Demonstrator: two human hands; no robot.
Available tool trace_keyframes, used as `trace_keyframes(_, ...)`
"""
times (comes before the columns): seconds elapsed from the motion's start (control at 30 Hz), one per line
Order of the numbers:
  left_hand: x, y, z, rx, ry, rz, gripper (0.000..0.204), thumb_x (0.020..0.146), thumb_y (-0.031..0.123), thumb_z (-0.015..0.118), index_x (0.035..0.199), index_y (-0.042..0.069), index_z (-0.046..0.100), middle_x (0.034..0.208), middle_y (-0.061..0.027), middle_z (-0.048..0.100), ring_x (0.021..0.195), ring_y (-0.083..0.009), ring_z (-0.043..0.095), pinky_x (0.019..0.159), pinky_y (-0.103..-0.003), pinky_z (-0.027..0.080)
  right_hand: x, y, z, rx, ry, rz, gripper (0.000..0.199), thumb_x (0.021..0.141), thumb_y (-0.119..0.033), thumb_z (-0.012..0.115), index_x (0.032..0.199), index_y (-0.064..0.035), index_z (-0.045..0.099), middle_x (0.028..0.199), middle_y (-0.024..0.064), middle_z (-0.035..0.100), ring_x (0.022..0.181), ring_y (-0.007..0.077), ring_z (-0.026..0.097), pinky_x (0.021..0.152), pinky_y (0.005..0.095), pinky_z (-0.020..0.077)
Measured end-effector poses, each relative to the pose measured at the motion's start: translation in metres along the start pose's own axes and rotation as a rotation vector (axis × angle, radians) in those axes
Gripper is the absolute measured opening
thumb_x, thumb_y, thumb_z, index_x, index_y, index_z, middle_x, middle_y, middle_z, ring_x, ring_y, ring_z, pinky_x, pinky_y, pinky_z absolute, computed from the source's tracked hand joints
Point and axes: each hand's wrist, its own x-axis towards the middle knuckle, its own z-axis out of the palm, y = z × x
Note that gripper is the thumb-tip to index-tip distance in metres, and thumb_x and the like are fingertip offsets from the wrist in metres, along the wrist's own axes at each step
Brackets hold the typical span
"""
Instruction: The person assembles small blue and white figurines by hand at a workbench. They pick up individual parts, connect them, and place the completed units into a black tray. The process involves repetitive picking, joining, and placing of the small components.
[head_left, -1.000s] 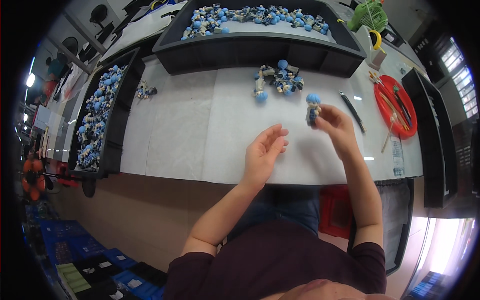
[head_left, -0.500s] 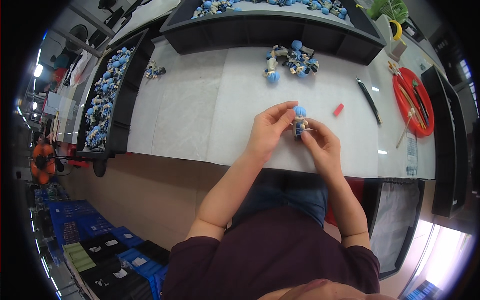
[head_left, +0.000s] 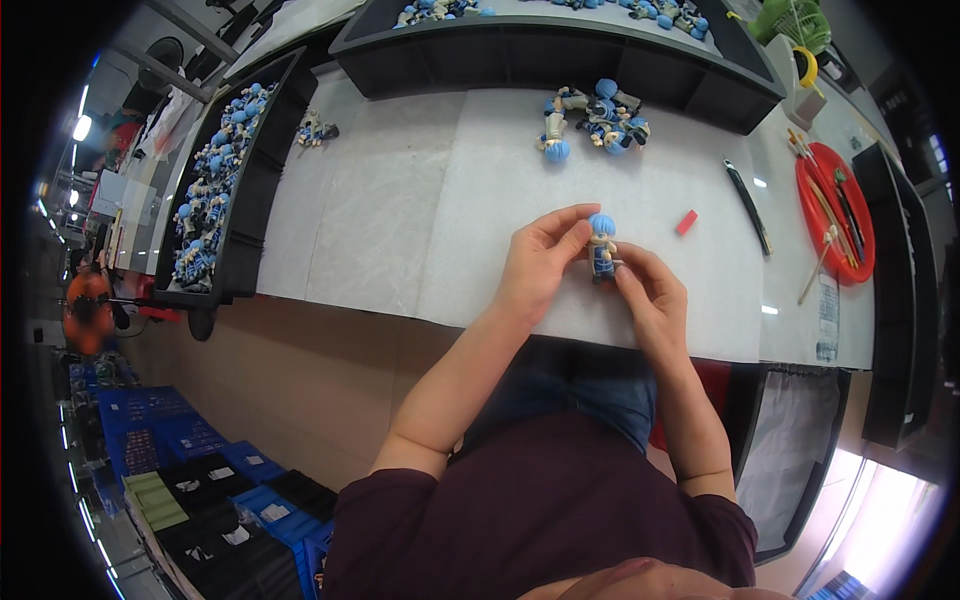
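Both hands (head_left: pixel 590 270) pinch a blue-haired figurine (head_left: pixel 601 247).

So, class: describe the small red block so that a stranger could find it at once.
Start at the white table. Right of the two hands holding a blue-haired figurine, left of a black pen-like tool, lies the small red block. It is the only red piece lying on the bare white surface.

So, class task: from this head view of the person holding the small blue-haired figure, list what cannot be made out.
- Figure: lower body hidden by the fingers of the left hand and right hand; details too small.
- Black tray at the back: far side cut off by the top edge.
- Tools on the red tray: too small and bent by the fisheye rim to identify.
- Person's lap: hidden by the table.
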Motion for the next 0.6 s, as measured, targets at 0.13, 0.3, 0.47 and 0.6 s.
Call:
trace_keyframes(0.13,-0.0006,0.0010,-0.0008,0.004,-0.015,-0.019,0.024,0.088,0.009,0.051,0.111,0.001,0.055,0.095,-0.0050,0.060,0.086,-0.0116,0.056,0.078,-0.026,0.046,-0.0003,0.0005,0.0002,0.002,-0.003,-0.017,0.024,0.087,-0.001,0.047,0.110,0.0049,0.052,0.102,0.0092,0.057,0.089,0.0131,0.056,0.078,0.0263,0.0466)
trace_keyframes(0.3,-0.0006,0.0011,0.0001,-0.014,0.007,-0.020,0.024,0.088,0.010,0.051,0.111,0.001,0.055,0.095,-0.0051,0.060,0.086,-0.0124,0.056,0.078,-0.027,0.046,-0.0007,-0.0013,0.0014,0.003,-0.002,-0.025,0.024,0.088,-0.002,0.047,0.110,0.0048,0.052,0.103,0.0095,0.057,0.090,0.0131,0.056,0.077,0.0261,0.0471)
trace_keyframes(0.47,0.0001,0.0016,0.0004,-0.012,0.013,-0.027,0.025,0.089,0.011,0.051,0.111,0.001,0.054,0.096,-0.0055,0.060,0.086,-0.0126,0.056,0.078,-0.027,0.046,-0.0006,-0.0021,0.0010,0.007,0.006,-0.028,0.023,0.088,-0.003,0.048,0.110,0.0049,0.052,0.102,0.0095,0.057,0.090,0.0131,0.056,0.077,0.0259,0.0470)
trace_keyframes(0.6,-0.0002,0.0034,0.0010,-0.043,0.025,-0.052,0.026,0.088,0.010,0.051,0.112,0.000,0.053,0.096,-0.0057,0.059,0.086,-0.0122,0.056,0.079,-0.026,0.045,-0.0004,-0.0018,0.0014,0.001,0.016,-0.045,0.024,0.087,-0.002,0.050,0.110,0.0051,0.051,0.101,0.0092,0.057,0.088,0.0130,0.056,0.077,0.0258,0.0469)
